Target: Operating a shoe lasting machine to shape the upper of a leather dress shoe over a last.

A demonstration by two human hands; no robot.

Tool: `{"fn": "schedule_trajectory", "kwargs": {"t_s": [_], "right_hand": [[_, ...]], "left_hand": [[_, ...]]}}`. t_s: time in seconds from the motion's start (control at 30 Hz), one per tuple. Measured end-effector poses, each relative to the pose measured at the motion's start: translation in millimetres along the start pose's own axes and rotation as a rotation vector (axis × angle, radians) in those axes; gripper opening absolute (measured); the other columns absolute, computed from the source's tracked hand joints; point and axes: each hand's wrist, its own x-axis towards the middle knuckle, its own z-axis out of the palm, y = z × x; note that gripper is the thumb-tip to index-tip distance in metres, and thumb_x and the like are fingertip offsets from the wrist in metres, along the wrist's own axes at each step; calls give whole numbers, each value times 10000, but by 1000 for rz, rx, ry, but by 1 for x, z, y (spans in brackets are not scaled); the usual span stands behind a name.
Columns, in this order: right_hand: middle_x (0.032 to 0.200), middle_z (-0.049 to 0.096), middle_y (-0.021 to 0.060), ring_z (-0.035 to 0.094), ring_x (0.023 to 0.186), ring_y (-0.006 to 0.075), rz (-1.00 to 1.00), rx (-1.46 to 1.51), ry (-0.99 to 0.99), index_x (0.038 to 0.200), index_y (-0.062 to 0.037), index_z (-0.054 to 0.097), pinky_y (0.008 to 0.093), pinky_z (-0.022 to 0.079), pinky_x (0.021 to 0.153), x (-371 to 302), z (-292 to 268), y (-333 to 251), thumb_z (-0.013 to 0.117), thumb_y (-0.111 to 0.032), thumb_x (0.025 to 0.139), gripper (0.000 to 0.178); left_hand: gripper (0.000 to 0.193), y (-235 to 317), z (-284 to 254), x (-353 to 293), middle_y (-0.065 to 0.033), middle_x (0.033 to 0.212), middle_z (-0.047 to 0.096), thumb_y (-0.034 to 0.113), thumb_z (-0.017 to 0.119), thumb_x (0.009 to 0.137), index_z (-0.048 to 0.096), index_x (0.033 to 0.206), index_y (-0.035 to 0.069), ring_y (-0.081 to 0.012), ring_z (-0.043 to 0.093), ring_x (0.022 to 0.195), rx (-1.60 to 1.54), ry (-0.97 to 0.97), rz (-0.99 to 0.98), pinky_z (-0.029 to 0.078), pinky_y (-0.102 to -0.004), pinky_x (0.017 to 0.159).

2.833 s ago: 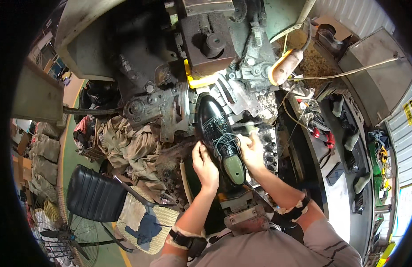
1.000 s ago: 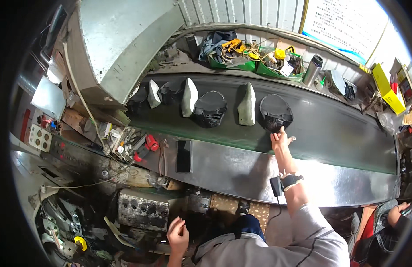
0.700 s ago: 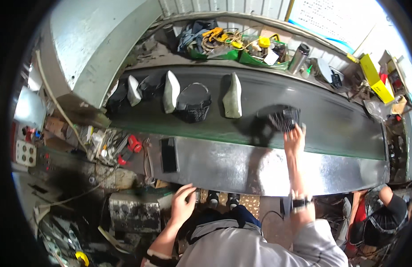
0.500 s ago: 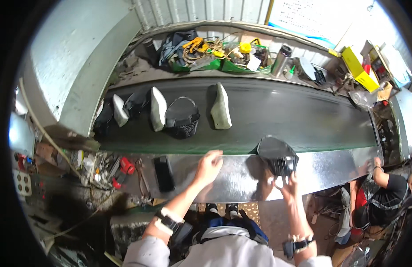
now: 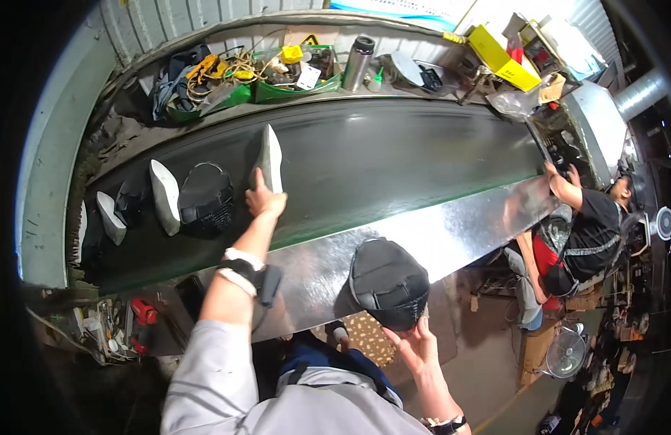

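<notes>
My right hand (image 5: 417,346) holds a black shoe upper (image 5: 388,277) by its lower end, over the near edge of the metal ledge. My left hand (image 5: 266,199) reaches over the dark conveyor belt (image 5: 393,152), its fingers round the near end of a pale shoe last (image 5: 272,156). Part of that last is hidden behind the hand. Farther left on the belt lies another black upper (image 5: 207,197) with a mesh-like part, beside a second pale last (image 5: 165,196). A smaller-looking last (image 5: 110,217) and more dark uppers lie toward the belt's left end.
A shiny metal ledge (image 5: 459,225) runs along the belt's near side. Green bins (image 5: 277,88) of cords and tools, a steel flask (image 5: 358,65) and a yellow box (image 5: 502,58) stand behind it. At right a co-worker (image 5: 593,228) reaches toward the belt's end, near a fan (image 5: 566,353).
My view has swung to the right. The left hand has gone from above the ledge to the shoe last on the belt. In my right hand, the upper has come nearer to me.
</notes>
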Motion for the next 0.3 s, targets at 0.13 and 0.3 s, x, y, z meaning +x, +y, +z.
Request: {"fn": "schedule_trajectory", "kwargs": {"t_s": [0.13,0.3], "right_hand": [[1419,520,131,479,1318,361,61,-3,-89,1364,-86,500,636,371,1109,17,-9,-14,418,-377,1049,437],[1431,507,143,478,1323,353,88,42,-98,1383,-139,497,621,379,1106,38,4,-11,421,-392,1051,425]], "left_hand": [[821,-42,-65,-54,-216,1418,411,77,733,663,506,1432,253,-397,426,1298,162,17,529,357,-491,1089],[605,-62,-126,-135,-200,1394,442,39,700,630,701,1214,199,-380,420,1307,284,111,1107,326,-543,1087]]}}
